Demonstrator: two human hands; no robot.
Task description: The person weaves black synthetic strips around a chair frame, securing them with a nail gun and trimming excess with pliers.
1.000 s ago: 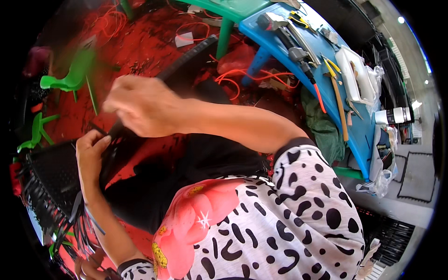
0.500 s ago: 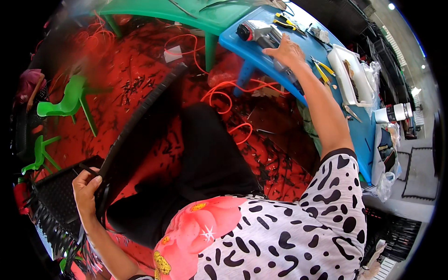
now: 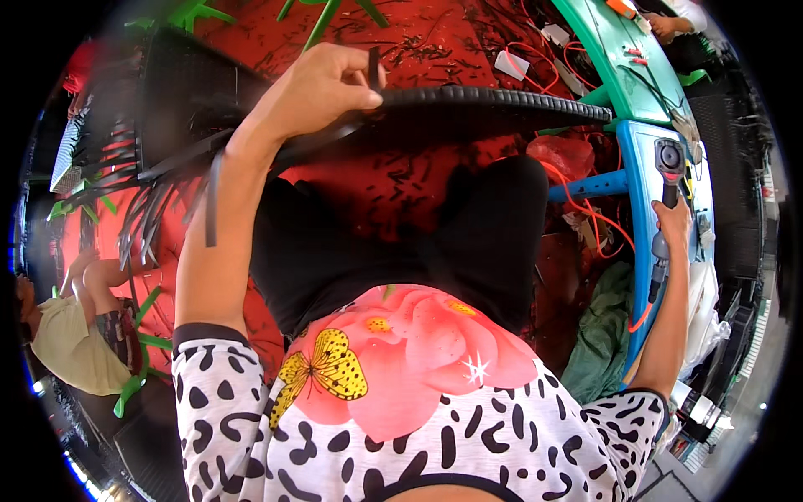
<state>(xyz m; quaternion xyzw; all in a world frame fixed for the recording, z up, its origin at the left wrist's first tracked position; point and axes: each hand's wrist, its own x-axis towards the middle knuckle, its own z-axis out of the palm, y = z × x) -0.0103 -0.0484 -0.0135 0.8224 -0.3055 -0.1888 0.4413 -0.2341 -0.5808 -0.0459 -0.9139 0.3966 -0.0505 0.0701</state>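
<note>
My left hand (image 3: 322, 92) is raised above my lap, thumb and fingers closed on a flat black strip (image 3: 374, 69). That strip stands up at the wrapped edge of a long, dark woven panel (image 3: 502, 102), which lies across in front of my knees. Loose black strips (image 3: 146, 222) hang from the work on the left. At the right, my right hand (image 3: 674, 221) is wrapped round the handle of a grey and black air staple gun (image 3: 669, 159). Its round black head points away from me, and an orange-red hose (image 3: 642, 320) joins its near end.
Beneath the tool is a blue table (image 3: 640, 155), meeting a green table (image 3: 629, 84) farther off. Black scraps litter the red floor (image 3: 435, 42). A seated person (image 3: 84, 335) is at the left; another person's hand (image 3: 665, 27) shows at the far right. Green cloth (image 3: 600, 335) lies beside my right leg.
My view has swung right. My right hand, earlier reaching open over the staple gun, now grips its handle. My left hand has come up along the panel's edge, pinching the strip.
</note>
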